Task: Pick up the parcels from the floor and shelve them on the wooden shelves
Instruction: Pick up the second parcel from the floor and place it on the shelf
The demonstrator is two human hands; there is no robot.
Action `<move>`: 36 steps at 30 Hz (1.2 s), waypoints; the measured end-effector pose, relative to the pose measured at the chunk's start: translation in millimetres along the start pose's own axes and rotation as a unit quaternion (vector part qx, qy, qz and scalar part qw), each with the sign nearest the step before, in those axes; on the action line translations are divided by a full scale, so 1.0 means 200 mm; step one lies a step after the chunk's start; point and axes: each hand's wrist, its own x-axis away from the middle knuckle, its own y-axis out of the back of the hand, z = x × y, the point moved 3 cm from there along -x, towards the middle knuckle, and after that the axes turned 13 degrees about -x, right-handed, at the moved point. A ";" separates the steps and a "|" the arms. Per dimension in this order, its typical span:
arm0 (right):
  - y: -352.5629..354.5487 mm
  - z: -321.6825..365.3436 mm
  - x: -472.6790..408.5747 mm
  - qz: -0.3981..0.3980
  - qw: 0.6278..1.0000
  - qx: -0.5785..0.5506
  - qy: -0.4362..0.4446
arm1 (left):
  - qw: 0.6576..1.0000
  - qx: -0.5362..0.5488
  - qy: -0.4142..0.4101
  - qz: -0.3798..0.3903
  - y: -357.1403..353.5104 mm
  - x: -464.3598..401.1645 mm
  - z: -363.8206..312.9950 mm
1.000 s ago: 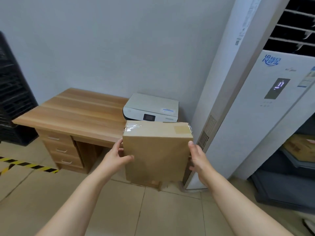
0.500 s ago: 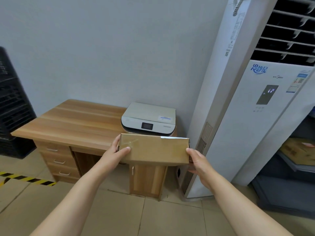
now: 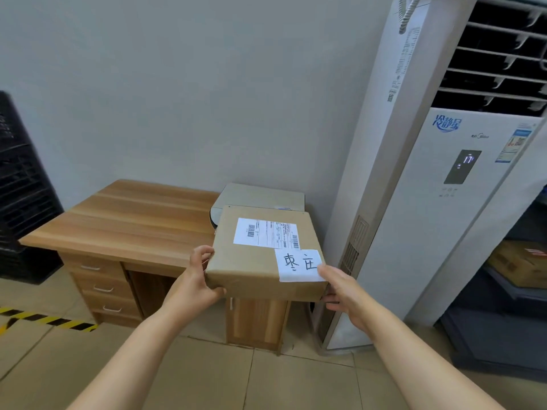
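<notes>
I hold a flat brown cardboard parcel (image 3: 254, 261) level at chest height, in front of the desk. Its top face shows a white shipping label and a white slip with handwritten characters. My left hand (image 3: 196, 279) grips its near left corner, thumb on top. My right hand (image 3: 340, 288) grips the near right corner over the slip. No wooden shelves are visible in this view.
A wooden desk (image 3: 124, 223) with drawers stands against the wall, a white printer (image 3: 266, 196) on its right end behind the parcel. A tall white air conditioner (image 3: 444, 187) stands right. Black crates (image 3: 20, 187) are left, a dark rack holding a cardboard box (image 3: 521, 264) far right. Hazard tape (image 3: 44, 319) marks the floor.
The parcel has been tipped from standing on edge with its plain face toward me to lying flat with the labelled face up. My view has risen a little.
</notes>
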 end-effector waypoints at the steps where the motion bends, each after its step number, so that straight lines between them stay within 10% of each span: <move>1: 0.00 0.00 0.00 0.007 1.000 -0.003 0.008 | 1.000 0.009 0.004 0.003 0.00 0.00 0.00; 6: 0.01 -0.01 -0.01 0.005 0.999 -0.032 0.035 | 0.994 0.097 0.038 0.029 -0.03 0.00 0.03; 22: 0.02 0.14 -0.02 0.004 0.972 -0.199 0.126 | 0.993 -0.102 0.029 -0.058 -0.03 -0.05 0.09; 36: -0.05 0.26 -0.08 -0.001 0.945 -0.288 0.155 | 0.988 0.106 0.078 0.076 0.06 -0.01 0.29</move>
